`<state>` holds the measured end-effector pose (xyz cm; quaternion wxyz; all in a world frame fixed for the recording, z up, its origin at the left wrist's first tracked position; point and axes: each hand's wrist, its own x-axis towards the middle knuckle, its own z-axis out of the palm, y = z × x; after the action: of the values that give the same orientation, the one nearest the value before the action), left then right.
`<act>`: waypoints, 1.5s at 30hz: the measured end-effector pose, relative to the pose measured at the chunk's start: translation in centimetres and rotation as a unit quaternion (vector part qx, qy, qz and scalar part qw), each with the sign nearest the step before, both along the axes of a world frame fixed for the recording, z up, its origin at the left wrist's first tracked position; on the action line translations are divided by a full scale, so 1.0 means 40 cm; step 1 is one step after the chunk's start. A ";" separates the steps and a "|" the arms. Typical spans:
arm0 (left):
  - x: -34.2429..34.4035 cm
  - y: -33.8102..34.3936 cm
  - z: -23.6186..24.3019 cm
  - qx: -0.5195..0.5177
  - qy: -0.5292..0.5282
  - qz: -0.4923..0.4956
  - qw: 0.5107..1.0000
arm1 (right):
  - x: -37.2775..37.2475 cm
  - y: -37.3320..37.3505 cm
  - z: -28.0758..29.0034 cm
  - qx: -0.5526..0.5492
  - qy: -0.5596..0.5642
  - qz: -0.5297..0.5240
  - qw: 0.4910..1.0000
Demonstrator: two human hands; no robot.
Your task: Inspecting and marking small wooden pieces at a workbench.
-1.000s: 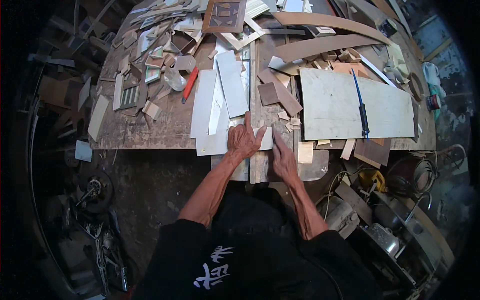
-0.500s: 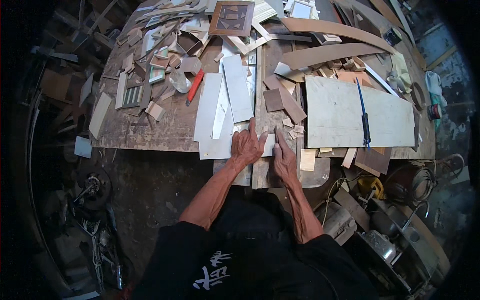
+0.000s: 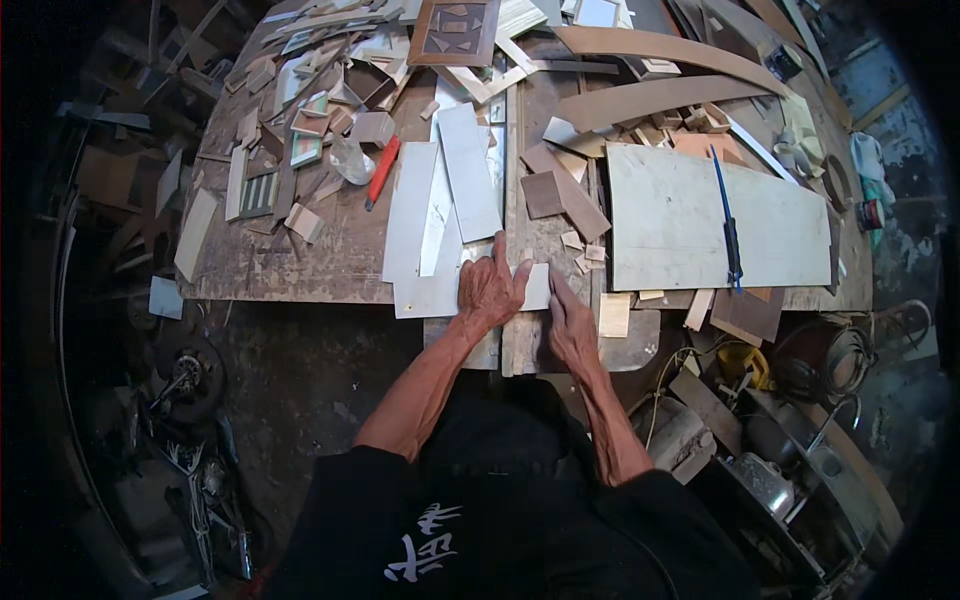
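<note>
A pale flat board (image 3: 425, 298) lies crosswise near the front edge of the workbench. My left hand (image 3: 490, 290) presses on top of it, index finger stretched forward and thumb spread to the right. At the board's right end, my right hand (image 3: 573, 330) rests with its index finger extended along the short edge; its lower fingers are partly hidden. Beyond my left hand lie a narrow whitish strip (image 3: 468, 175) and a wider pale panel (image 3: 407, 215), partly overlapping other pieces. A dark wooden straight strip (image 3: 513, 345) runs lengthwise beneath the board, between my hands.
A red-handled cutter (image 3: 382, 175) lies left among wood offcuts (image 3: 304, 222). To the right, a large pale panel (image 3: 665, 225) carries a blue-and-black tool (image 3: 731, 245). Curved brown strips (image 3: 670, 100) and a framed wooden piece (image 3: 452, 32) lie farther back. Metal machinery (image 3: 765, 485) stands low right.
My right index fingertip has drawn slightly toward me along the board's end. My left hand stays on the board. The whole view has shifted a little.
</note>
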<state>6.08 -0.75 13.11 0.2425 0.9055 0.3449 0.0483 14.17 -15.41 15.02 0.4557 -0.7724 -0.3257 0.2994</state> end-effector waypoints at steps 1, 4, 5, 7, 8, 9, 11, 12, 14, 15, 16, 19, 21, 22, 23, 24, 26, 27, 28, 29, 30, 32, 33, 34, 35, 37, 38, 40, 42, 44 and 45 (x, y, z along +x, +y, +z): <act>-0.004 -0.003 -0.002 0.000 0.001 -0.002 1.000 | -0.010 -0.007 0.002 0.000 0.001 -0.002 1.000; -0.011 -0.006 -0.011 -0.012 0.005 0.016 1.000 | -0.062 -0.048 -0.002 0.071 -0.048 -0.016 0.996; -0.005 0.000 -0.014 -0.010 0.005 0.017 1.000 | -0.050 -0.046 -0.010 0.072 -0.049 -0.015 0.996; 0.000 -0.006 0.001 -0.007 0.012 0.006 1.000 | -0.026 -0.036 0.000 0.034 -0.022 0.002 0.999; 0.002 -0.013 0.008 -0.010 0.013 0.002 1.000 | -0.003 -0.018 0.009 -0.009 0.023 0.008 1.000; 0.003 -0.007 0.013 -0.021 0.015 0.007 1.000 | -0.010 -0.018 0.012 -0.007 0.023 0.007 1.000; -0.002 -0.002 0.009 -0.032 0.018 0.013 0.999 | -0.038 -0.035 0.014 0.019 -0.009 -0.004 1.000; -0.006 -0.007 0.004 -0.026 0.021 0.015 0.999 | -0.061 -0.056 0.013 0.033 -0.023 -0.010 0.999; -0.006 -0.001 -0.006 -0.020 0.025 0.018 0.999 | -0.044 -0.055 0.000 0.021 -0.012 0.001 1.000; -0.002 0.000 -0.003 -0.022 0.015 0.016 1.000 | -0.038 -0.056 0.005 0.004 0.001 0.009 1.000; 0.000 -0.004 -0.001 -0.023 0.006 0.013 1.000 | -0.020 -0.034 0.018 -0.020 0.043 0.007 0.999; -0.007 -0.004 -0.007 -0.018 0.010 0.024 1.000 | -0.048 -0.048 0.003 0.058 -0.014 -0.009 0.998; -0.006 -0.005 -0.007 -0.018 0.019 0.022 0.999 | -0.072 -0.067 -0.003 0.047 -0.015 -0.024 0.998; -0.004 -0.010 -0.005 -0.019 0.028 0.019 0.999 | -0.064 -0.069 -0.016 0.041 -0.011 -0.025 0.999; -0.001 -0.010 -0.002 -0.020 0.028 0.017 0.999 | -0.056 -0.068 -0.026 0.035 -0.007 -0.027 0.999; 0.003 -0.004 0.004 -0.024 0.016 0.016 0.999 | -0.039 -0.042 -0.014 0.015 0.005 -0.027 1.000; 0.001 -0.005 0.004 -0.028 0.005 0.014 1.000 | -0.052 -0.061 -0.004 0.013 -0.007 -0.025 1.000; -0.003 -0.005 -0.001 -0.022 0.004 0.016 1.000 | -0.062 -0.071 -0.003 0.013 -0.020 -0.020 1.000; -0.007 -0.003 -0.005 -0.017 0.003 0.018 1.000 | -0.060 -0.095 -0.007 0.026 -0.048 0.011 0.998; -0.011 0.000 -0.009 -0.015 0.004 0.019 1.000 | -0.055 -0.114 -0.003 0.027 -0.047 0.012 0.998; -0.010 -0.003 -0.007 -0.015 0.005 0.022 1.000 | -0.048 -0.131 0.022 -0.007 -0.005 -0.010 1.000; -0.009 -0.007 -0.005 -0.015 0.005 0.026 1.000 | -0.046 -0.126 0.018 0.045 0.012 -0.061 0.997; -0.005 -0.007 -0.002 -0.016 0.007 0.022 1.000 | -0.046 -0.110 0.017 0.046 0.011 -0.063 0.997; -0.001 -0.007 0.001 -0.018 0.008 0.019 1.000 | -0.046 -0.089 0.018 0.051 -0.031 -0.045 0.997; 0.002 -0.005 0.001 -0.017 0.007 0.019 1.000 | -0.043 -0.063 0.019 0.056 -0.073 -0.027 0.995; -0.004 -0.007 -0.008 -0.007 -0.012 0.018 1.000 | -0.018 -0.006 0.024 0.037 -0.028 -0.028 0.999; -0.012 -0.011 -0.013 -0.007 -0.010 0.022 1.000 | -0.008 0.009 0.025 0.013 -0.010 -0.019 1.000; -0.010 -0.009 -0.013 -0.005 -0.006 0.024 1.000 | -0.022 -0.007 0.016 0.006 -0.018 -0.018 1.000; -0.002 -0.007 -0.013 -0.007 -0.003 0.022 1.000 | -0.037 -0.035 -0.002 0.036 -0.065 -0.011 0.997; -0.004 -0.007 -0.013 -0.002 -0.008 0.019 1.000 | -0.022 -0.027 0.001 0.043 -0.062 -0.007 0.997; -0.005 -0.006 -0.015 -0.002 -0.008 0.017 1.000 | -0.012 -0.006 0.018 0.043 -0.062 -0.009 0.997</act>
<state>5.88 -1.00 12.51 0.2462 0.8987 0.3581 0.0592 13.69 -15.64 15.75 0.4701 -0.7722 -0.3590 0.2322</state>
